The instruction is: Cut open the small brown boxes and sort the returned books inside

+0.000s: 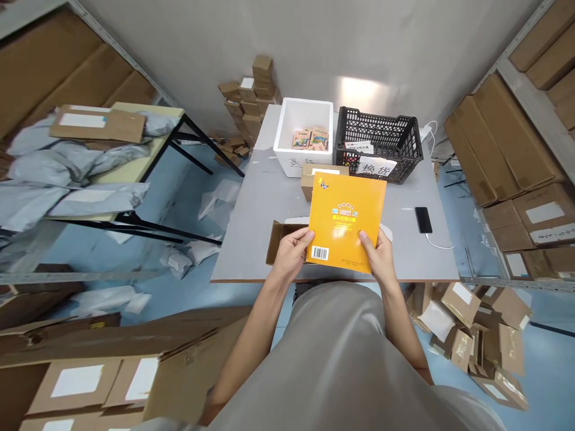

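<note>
An orange-yellow book (345, 239) is held up above the front of the grey table, its barcode at the lower left. My left hand (291, 250) pinches the book's left edge, thumb on the cover. At the lower right edge, my right hand (380, 250) grips it the same way, thumb on top. Beneath the book lies an open cardboard box (278, 242), mostly hidden by the book and my left hand. Just behind the book stands a small cardboard box (308, 179) with a white label, partly covered.
At the table's back stand a white foam box (291, 157) with small packs inside and a black plastic crate (406, 155) holding a booklet. A phone (423, 220) on a cable lies right. Grey parcels (99, 197) fill the left table (157, 149); cartons (480, 335) litter the floor.
</note>
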Motion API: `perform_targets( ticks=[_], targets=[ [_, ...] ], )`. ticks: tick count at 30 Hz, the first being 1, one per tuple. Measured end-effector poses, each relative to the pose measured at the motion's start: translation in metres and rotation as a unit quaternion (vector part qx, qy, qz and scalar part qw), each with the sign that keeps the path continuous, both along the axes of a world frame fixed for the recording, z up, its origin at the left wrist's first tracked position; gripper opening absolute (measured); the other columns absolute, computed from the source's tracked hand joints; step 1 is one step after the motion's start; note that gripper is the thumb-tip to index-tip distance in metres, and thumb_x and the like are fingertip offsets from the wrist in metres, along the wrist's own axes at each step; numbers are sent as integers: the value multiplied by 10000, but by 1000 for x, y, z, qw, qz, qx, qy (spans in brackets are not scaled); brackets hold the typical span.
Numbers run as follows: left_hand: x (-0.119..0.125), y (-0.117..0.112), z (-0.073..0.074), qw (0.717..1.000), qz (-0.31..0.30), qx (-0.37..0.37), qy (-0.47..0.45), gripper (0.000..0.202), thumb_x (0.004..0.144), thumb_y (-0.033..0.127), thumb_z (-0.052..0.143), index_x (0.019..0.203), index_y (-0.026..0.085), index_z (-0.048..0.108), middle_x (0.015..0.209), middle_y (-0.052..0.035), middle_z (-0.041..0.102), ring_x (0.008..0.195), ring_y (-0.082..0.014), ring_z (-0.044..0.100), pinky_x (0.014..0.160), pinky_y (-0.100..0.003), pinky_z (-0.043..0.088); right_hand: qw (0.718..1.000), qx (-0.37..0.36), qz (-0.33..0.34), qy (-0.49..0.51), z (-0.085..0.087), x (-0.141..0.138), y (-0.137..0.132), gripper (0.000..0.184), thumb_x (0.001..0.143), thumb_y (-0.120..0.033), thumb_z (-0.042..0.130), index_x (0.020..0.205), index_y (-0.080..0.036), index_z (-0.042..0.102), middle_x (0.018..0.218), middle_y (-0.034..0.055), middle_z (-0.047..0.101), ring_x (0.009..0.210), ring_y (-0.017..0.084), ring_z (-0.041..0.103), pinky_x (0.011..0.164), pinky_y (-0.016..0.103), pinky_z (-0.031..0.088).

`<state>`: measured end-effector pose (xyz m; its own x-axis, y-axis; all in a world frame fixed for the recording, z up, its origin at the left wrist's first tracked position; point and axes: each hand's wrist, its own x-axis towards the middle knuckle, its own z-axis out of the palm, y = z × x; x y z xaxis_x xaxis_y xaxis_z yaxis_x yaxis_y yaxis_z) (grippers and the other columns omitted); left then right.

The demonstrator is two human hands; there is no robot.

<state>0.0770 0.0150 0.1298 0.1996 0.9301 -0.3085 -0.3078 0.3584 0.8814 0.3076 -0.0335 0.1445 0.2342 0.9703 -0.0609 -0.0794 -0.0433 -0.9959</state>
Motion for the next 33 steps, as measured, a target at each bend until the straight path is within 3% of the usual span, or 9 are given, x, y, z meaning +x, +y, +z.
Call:
perform_targets(
  ticks=[5,8,12,15,17,21,25,30,33],
  targets=[
    [10,-11,4,989,89,89,72,658,800,719,965,1163,174,909,1120,-118,903,1073,-358,875,951,-484,741,988,32,-68,-135,-9,-5,-1,820,1013,-736,735,1657,-243,609,1775,175,552,1655,367,531,1331,583,513],
    [23,-24,8,962,97,193,167,521,937,634,885,1215,195,916,1199,-101,896,1089,-331,875,988,-467,737,996,39,1,-82,-8,-25,-5,854,983,-724,787,1676,-261,599,1714,172,622,1573,369,629,1248,564,600],
    [41,-45,11,898,51,371,233,277,1092,392,742,1290,283,903,1329,-82,864,1205,-298,858,1073,-470,720,995,50,-27,-77,-2,-50,-8,585,957,-662,840,1359,-241,783,1315,121,850,1226,326,812,1069,480,684],
    [41,-48,11,867,-5,438,240,319,1089,316,749,1389,319,856,1415,-77,833,1339,-284,808,1186,-494,668,995,35,-83,-39,-3,-49,-3,455,1001,-684,758,1068,-234,782,1029,76,862,976,272,815,915,419,693],
    [31,-38,9,881,4,403,247,359,1082,365,769,1430,303,831,1486,-91,801,1409,-286,769,1234,-496,632,997,19,-72,20,-5,-39,2,467,977,-703,768,1075,-246,764,1071,78,870,1011,278,821,912,417,695],
    [-6,3,1,942,108,203,244,645,973,650,842,1454,221,799,1566,-167,746,1437,-351,737,1213,-516,628,992,-33,-14,124,-7,-23,12,546,861,-709,889,1149,-264,758,1170,83,884,1123,327,841,957,470,720],
    [-36,32,1,988,27,72,136,753,783,769,952,1262,195,864,1346,-185,849,1318,-387,786,1143,-527,654,985,-68,29,153,-4,-18,20,629,769,-718,969,1153,-264,763,1218,88,889,1143,352,850,958,487,739],
    [-52,34,16,984,30,124,125,622,727,644,1033,1131,204,859,1237,-134,868,1124,-306,817,1039,-464,677,994,-34,66,78,4,-17,34,578,849,-710,932,1201,-272,797,1251,71,886,1142,327,849,1011,492,719],
    [-66,35,28,948,79,229,205,437,823,589,973,1029,225,847,1109,-87,871,1025,-264,808,1004,-438,665,997,32,60,-19,10,-16,43,477,864,-710,927,1077,-287,866,1188,64,902,1185,340,833,1120,557,664]
  ],
)
